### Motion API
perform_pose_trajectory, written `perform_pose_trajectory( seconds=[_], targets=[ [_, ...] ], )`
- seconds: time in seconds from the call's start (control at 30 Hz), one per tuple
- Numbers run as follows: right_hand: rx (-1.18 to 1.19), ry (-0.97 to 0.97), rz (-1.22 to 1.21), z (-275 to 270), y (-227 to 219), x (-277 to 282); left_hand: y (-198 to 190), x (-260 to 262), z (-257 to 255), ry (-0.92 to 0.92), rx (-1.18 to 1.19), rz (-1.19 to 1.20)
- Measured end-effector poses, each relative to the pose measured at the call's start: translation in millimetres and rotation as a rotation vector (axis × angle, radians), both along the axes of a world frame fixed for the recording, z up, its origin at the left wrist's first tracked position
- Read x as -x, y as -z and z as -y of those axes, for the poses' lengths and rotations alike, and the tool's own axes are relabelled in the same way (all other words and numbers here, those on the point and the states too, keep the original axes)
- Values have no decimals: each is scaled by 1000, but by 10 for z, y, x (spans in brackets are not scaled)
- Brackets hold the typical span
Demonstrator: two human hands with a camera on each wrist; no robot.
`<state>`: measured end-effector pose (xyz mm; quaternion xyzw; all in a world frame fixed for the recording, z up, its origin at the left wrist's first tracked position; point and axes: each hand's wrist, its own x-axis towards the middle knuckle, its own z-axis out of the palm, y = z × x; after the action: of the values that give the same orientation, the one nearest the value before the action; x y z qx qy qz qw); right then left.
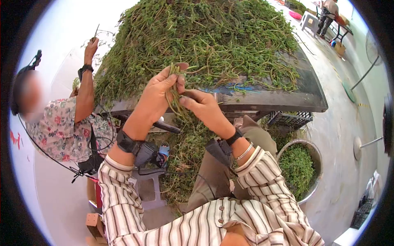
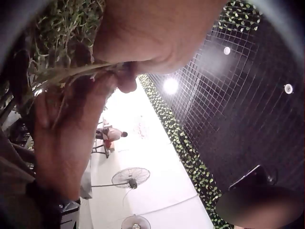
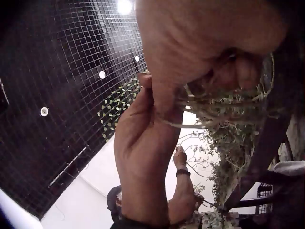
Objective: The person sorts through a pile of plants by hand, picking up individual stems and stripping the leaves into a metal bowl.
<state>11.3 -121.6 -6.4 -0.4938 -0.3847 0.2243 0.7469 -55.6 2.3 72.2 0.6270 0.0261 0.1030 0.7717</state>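
My left hand (image 1: pixel 152 93) grips a small bunch of leafy green stems (image 1: pixel 174 102) above the near edge of the table. Close beside it on the right, my right hand (image 1: pixel 208 111) pinches the lower part of the same bunch between thumb and fingers. The left wrist view shows a pale stem (image 2: pixel 71 72) running between the two hands. In the right wrist view, several thin stems (image 3: pixel 224 106) stick out below the right hand's curled fingers, which are partly in shadow. Behind the hands rises a large heap of the same greens (image 1: pixel 197 37).
The dark table (image 1: pixel 310 78) bears the heap. More greens (image 1: pixel 180 156) lie on the floor beneath. A metal tub (image 1: pixel 316 160) of greens and a black crate (image 1: pixel 291 119) stand at right. Another person (image 1: pixel 61 127) lifts stems at left. A plastic stool (image 1: pixel 154 190) sits low left.
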Motion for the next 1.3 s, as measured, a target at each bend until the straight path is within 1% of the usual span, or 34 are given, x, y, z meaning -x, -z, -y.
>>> perform_pose_trajectory(
  seconds=[0.07,0.17,0.23,0.27,0.37,0.43,0.47,0.53,0.57,0.6,0.63,0.67,0.7,0.73,0.77,0.8,0.83,0.87,0.93,0.97,1.0,1.07,1.1,1.13,1.2,1.23,1.27,1.3],
  targets=[
    [42,17,38,31,10,-23,17,-82,121,32,22,3],
    [24,30,35,78,11,-60,23,-176,205,-6,-18,-4],
    [8,38,-80,124,-28,-89,-21,-212,223,-10,-12,18],
    [6,41,-84,134,-22,-104,-41,-222,230,-17,-3,43],
    [3,21,-119,173,-30,-147,-63,-217,225,-54,-7,22],
    [40,3,-262,220,-89,-154,-66,-211,179,-32,8,43],
    [37,4,-266,217,-86,-156,-60,-212,166,-10,26,68],
    [85,56,-189,207,-85,-160,-41,-209,175,-32,11,59],
    [85,57,-191,181,-30,-180,-36,-210,178,-54,-3,51],
    [83,120,-143,153,13,-200,-52,-206,160,-51,-3,49],
    [80,187,-97,141,59,-221,-96,-192,124,-108,-49,90],
    [79,197,-102,147,112,-235,-144,-178,89,-161,-94,130],
    [108,145,-183,175,82,-230,-204,-151,63,-131,-78,181],
    [135,92,-259,194,58,-230,-241,-143,74,-121,-77,184],
    [133,101,-254,178,51,-227,-272,-131,91,-180,-128,149],
    [67,109,-214,145,26,-210,-287,-118,109,-240,-181,116],
    [0,116,-175,130,0,-194,-234,-106,118,-230,-204,100],
    [-5,123,-166,146,-24,-188,-192,-92,154,-223,-207,110],
    [3,-98,-208,227,-147,-153,-110,-87,234,-197,-308,20],
    [-48,-58,-139,202,-127,-119,-72,-84,237,-175,-366,1],
    [-62,-73,-134,165,-99,-99,-32,-92,258,-168,-365,13],
    [-44,-26,26,93,-7,-107,43,-113,318,-169,-281,-44],
    [-71,-70,-36,52,2,-100,60,-123,335,-168,-301,-47],
    [-70,-67,-33,36,20,-92,76,-134,358,-165,-300,-43],
    [-85,-10,-67,42,12,-87,110,-161,396,-160,-274,-15],
    [93,29,23,120,-62,-99,132,-175,394,-149,-282,-20],
    [96,37,22,122,-45,-88,153,-190,412,-141,-279,-19],
    [-52,91,3,97,-15,-57,169,-214,435,-156,-244,-3]
  ],
)
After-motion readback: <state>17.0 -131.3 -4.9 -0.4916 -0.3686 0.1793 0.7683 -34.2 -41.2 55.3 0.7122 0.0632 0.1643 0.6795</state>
